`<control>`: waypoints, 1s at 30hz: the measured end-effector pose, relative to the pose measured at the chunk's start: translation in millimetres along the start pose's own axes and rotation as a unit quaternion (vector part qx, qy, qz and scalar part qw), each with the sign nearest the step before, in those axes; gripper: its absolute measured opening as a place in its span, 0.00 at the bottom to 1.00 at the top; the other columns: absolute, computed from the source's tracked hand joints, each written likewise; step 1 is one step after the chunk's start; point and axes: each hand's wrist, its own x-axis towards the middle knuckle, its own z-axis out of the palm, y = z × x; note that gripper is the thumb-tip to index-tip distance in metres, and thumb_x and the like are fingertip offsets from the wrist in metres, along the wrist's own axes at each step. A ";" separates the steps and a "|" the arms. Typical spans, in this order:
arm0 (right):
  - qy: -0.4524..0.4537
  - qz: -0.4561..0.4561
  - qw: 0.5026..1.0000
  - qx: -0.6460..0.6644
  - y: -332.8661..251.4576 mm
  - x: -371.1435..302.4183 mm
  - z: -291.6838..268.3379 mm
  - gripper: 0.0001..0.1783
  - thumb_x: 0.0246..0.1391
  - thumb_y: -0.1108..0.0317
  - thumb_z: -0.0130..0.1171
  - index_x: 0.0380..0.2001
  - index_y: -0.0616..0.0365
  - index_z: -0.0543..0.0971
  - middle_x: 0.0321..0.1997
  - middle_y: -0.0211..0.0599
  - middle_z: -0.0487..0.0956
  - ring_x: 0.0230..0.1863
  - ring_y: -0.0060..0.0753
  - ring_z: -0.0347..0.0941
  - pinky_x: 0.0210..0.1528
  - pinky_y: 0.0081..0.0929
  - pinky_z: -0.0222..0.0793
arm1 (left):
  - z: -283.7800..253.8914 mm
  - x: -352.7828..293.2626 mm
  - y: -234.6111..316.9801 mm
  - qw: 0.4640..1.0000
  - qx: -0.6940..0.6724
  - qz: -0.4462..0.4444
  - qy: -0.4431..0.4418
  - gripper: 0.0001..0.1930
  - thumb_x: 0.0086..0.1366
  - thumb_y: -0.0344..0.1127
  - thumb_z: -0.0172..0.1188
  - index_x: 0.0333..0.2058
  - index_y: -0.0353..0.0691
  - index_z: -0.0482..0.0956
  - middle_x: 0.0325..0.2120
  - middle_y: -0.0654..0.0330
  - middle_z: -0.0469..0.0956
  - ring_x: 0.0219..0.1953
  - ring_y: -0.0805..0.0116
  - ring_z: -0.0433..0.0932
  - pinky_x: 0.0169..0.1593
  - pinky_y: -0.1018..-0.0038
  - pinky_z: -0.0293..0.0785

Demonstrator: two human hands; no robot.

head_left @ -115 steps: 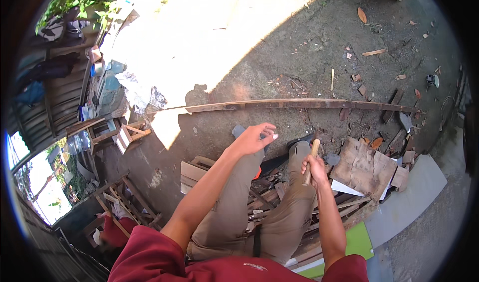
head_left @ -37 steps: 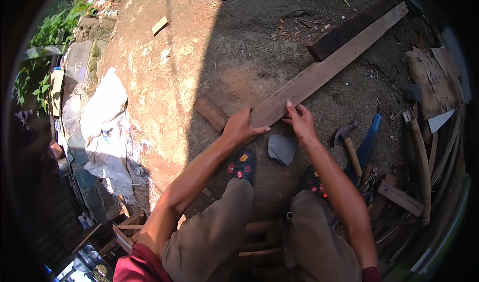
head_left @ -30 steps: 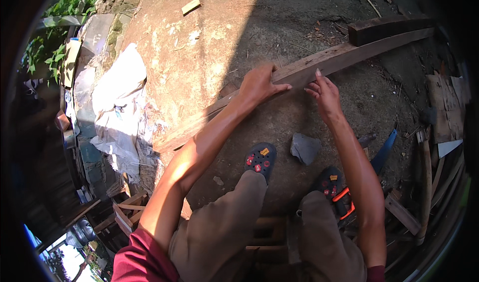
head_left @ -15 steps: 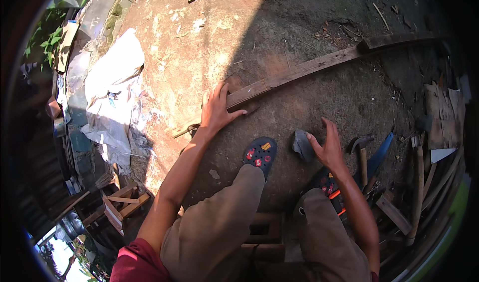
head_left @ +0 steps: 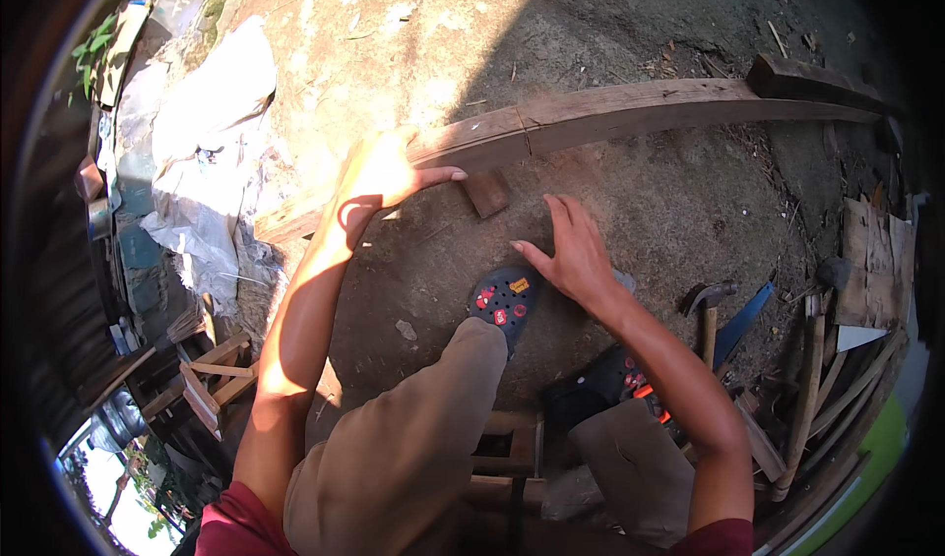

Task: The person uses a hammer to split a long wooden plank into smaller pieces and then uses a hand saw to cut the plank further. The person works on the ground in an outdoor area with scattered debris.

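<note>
Holding the long wooden beam steady with my left grip, I had my right grip wide and empty, and moving the beam probably needed both.

it's a woodwork yd w/ hammer, saw & beam
</note>
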 end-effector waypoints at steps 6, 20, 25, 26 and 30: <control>0.108 0.139 0.984 0.012 -52.2 52.9 96.2 0.55 0.44 0.51 0.76 0.66 0.68 0.59 0.66 0.63 0.62 0.65 0.67 0.60 0.63 0.58 0.60 | -9.8 8.0 7.6 0.992 -0.039 0.093 -0.082 0.24 0.62 0.63 0.63 0.38 0.46 0.88 0.29 0.57 0.81 0.31 0.69 0.77 0.37 0.68 0.72; 0.181 0.225 0.930 0.227 -55.0 21.1 98.7 0.19 0.59 0.60 0.66 0.43 0.68 0.82 0.42 0.55 0.79 0.47 0.57 0.77 0.51 0.43 0.72 | 62.1 39.2 -25.1 0.968 -0.115 -0.047 -0.220 0.41 0.56 0.77 0.59 0.22 0.34 0.81 0.18 0.52 0.76 0.24 0.65 0.74 0.30 0.61 0.69; 0.179 0.192 0.941 0.216 -72.5 16.2 97.9 0.20 0.59 0.60 0.66 0.44 0.69 0.81 0.45 0.56 0.78 0.48 0.58 0.76 0.52 0.45 0.72 | 89.7 27.3 -41.3 0.970 -0.148 -0.033 -0.190 0.41 0.57 0.78 0.58 0.26 0.36 0.85 0.20 0.51 0.78 0.26 0.62 0.76 0.33 0.59 0.72; 0.177 0.178 0.949 0.193 -73.0 13.1 98.0 0.21 0.59 0.60 0.66 0.44 0.70 0.81 0.45 0.56 0.78 0.48 0.58 0.76 0.53 0.45 0.72 | 91.4 27.3 -40.1 0.973 -0.145 -0.027 -0.175 0.40 0.57 0.77 0.58 0.28 0.36 0.86 0.21 0.51 0.79 0.27 0.61 0.78 0.34 0.59 0.73; 0.074 0.141 0.970 0.182 -63.4 -6.4 84.7 0.20 0.58 0.62 0.66 0.45 0.70 0.80 0.46 0.55 0.79 0.47 0.57 0.78 0.51 0.44 0.73 | 83.5 23.2 -38.3 0.973 -0.190 -0.113 -0.066 0.38 0.56 0.74 0.62 0.35 0.37 0.87 0.24 0.49 0.82 0.34 0.57 0.82 0.41 0.61 0.77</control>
